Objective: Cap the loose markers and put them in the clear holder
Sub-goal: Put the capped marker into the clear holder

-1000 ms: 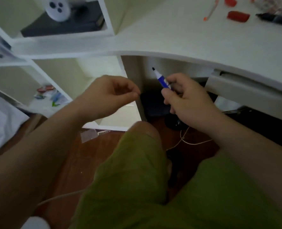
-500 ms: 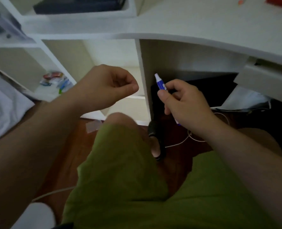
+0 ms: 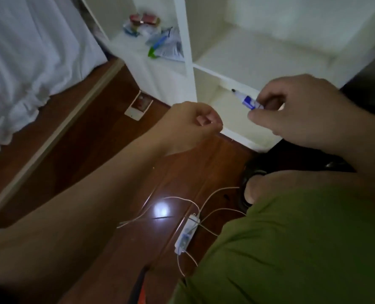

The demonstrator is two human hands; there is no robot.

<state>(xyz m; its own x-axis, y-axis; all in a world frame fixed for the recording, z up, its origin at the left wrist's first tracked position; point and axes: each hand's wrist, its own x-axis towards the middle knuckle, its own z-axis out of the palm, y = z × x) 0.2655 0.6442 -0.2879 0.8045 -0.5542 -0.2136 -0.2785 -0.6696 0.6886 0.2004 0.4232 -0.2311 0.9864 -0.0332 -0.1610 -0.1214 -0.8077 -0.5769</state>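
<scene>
My right hand (image 3: 300,110) grips an uncapped blue and white marker (image 3: 247,100), whose dark tip points up and to the left. My left hand (image 3: 191,126) is closed in a loose fist a short way to the marker's left, apart from it; I cannot tell whether anything is pinched between its fingers. No cap and no clear holder are in view. The desk top is out of the frame.
White shelf unit (image 3: 187,51) stands ahead, with packets (image 3: 160,43) in its left compartment. A white bed sheet (image 3: 28,51) lies at the left. On the brown wood floor (image 3: 98,150) lie a card (image 3: 138,105) and a white adapter with thin cables (image 3: 186,233). My green-clad legs fill the lower right.
My view has tilted down and left, from the desk edge to the floor and lower shelves. Both hands keep their pose, the marker still in my right hand.
</scene>
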